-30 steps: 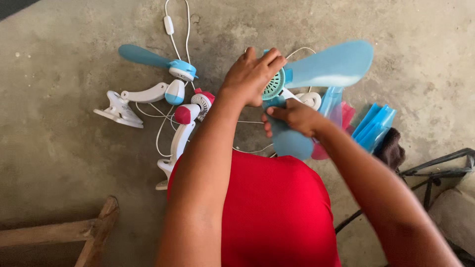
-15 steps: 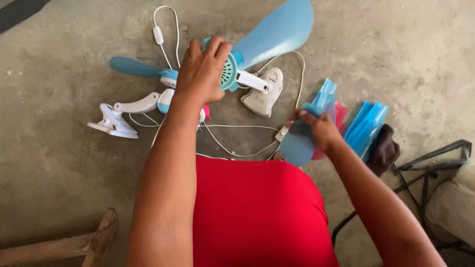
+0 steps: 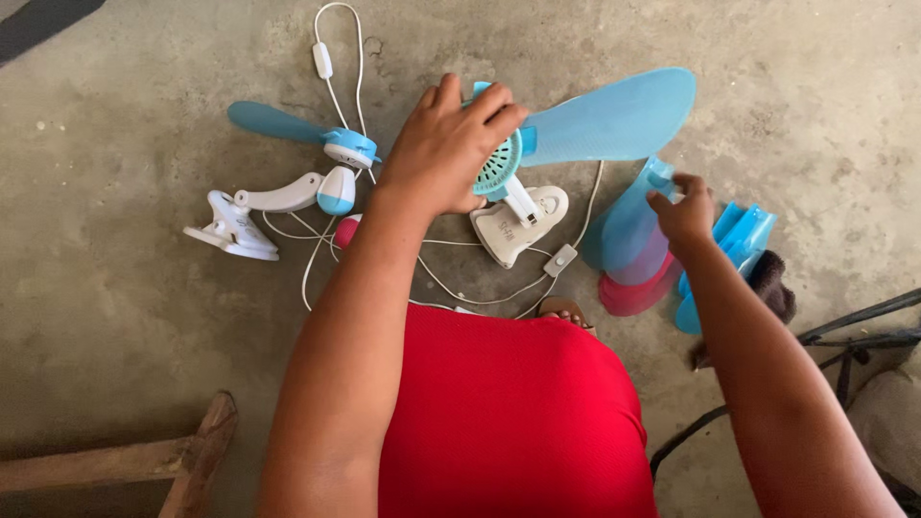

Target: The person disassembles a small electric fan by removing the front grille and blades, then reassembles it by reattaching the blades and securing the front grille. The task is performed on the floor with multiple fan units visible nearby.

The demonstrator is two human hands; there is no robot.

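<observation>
My left hand (image 3: 446,144) grips the teal motor head (image 3: 501,165) of a small clip fan, which has one long light-blue blade (image 3: 614,120) sticking out to the right and a white clip base (image 3: 518,225) below. Over at the right, my right hand (image 3: 683,213) pinches the tip of a loose blue blade (image 3: 628,230) that lies on a red blade (image 3: 638,293). A second clip fan (image 3: 288,192), white and blue with one blade (image 3: 273,123), lies on the floor to the left.
White cords (image 3: 336,58) with inline switches trail over the concrete floor (image 3: 125,317). More blue blades (image 3: 739,240) and a dark cloth (image 3: 772,283) lie at the right. A wooden piece (image 3: 115,460) sits at the bottom left, black metal bars (image 3: 863,331) at the right.
My left hand carried the fan head a little to the left and lower. My right hand left the fan and moved right onto the loose blue blade.
</observation>
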